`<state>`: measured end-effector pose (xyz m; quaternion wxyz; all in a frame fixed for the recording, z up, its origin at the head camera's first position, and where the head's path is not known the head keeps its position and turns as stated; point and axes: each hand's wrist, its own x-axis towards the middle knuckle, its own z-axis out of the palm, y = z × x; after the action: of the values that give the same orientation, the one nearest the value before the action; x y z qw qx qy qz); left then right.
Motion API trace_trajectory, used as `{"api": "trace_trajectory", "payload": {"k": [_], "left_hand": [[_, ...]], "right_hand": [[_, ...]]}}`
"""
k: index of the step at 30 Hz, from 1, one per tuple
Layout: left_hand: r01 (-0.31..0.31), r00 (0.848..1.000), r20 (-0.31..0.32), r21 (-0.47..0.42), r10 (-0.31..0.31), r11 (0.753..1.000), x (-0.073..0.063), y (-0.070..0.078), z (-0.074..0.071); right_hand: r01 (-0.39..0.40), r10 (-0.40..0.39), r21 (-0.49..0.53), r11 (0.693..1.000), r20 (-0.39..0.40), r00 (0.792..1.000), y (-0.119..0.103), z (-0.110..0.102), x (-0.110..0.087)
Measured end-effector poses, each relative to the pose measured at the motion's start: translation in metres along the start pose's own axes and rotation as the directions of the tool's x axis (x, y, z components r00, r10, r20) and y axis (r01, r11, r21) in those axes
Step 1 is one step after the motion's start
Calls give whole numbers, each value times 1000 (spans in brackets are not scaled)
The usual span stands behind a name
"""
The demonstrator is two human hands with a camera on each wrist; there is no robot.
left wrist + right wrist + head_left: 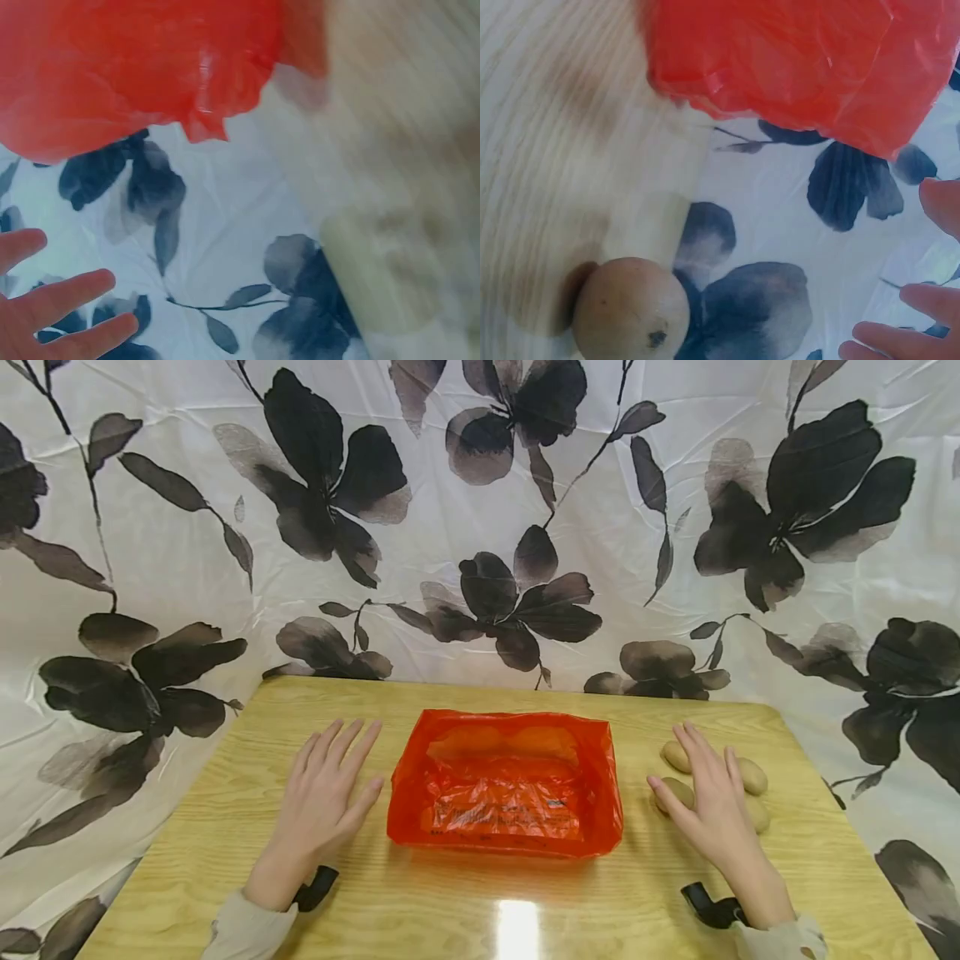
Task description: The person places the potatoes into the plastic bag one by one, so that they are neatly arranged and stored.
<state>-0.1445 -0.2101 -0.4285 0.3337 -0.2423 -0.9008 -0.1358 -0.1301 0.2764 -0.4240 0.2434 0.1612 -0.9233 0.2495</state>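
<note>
A red plastic bag [505,845] stands on the table between the two hands, its wide mouth facing up and showing the creased inside with print on it. To the bag's left, my left hand [322,797] hovers with fingers spread and holds nothing. My right hand [716,814] is over several potatoes [752,776] on the right, its fingers extended and partly hiding them. In the right wrist view one potato [631,311] with a dark spot shows, apart from the fingers [930,300]. The left wrist view has the bag [142,67] above the left fingertips [97,285].
Beneath everything is a light wood-grain table [337,700]. A white cloth with dark flowers [487,485] hangs behind it and along its sides. Black straps with camera pieces [318,889] sit on both wrists. Light glares off the table's near edge.
</note>
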Motion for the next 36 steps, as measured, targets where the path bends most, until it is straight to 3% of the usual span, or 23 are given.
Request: {"api": "trace_trajectory", "payload": {"k": [12, 16, 23, 36], "left_hand": [[-57, 998, 20, -15, 58, 998, 22, 12, -3], [-63, 997, 46, -23, 64, 998, 26, 15, -3], [-74, 994, 83, -20, 75, 997, 27, 17, 4], [-85, 973, 215, -1, 84, 996, 23, 24, 12]], "right_hand": [[-24, 29, 109, 994, -43, 999, 11, 5, 6], [-60, 64, 161, 985, -20, 998, 14, 5, 5], [-163, 156, 163, 973, 58, 986, 16, 4, 2], [-114, 102, 152, 982, 82, 991, 27, 10, -3]]}}
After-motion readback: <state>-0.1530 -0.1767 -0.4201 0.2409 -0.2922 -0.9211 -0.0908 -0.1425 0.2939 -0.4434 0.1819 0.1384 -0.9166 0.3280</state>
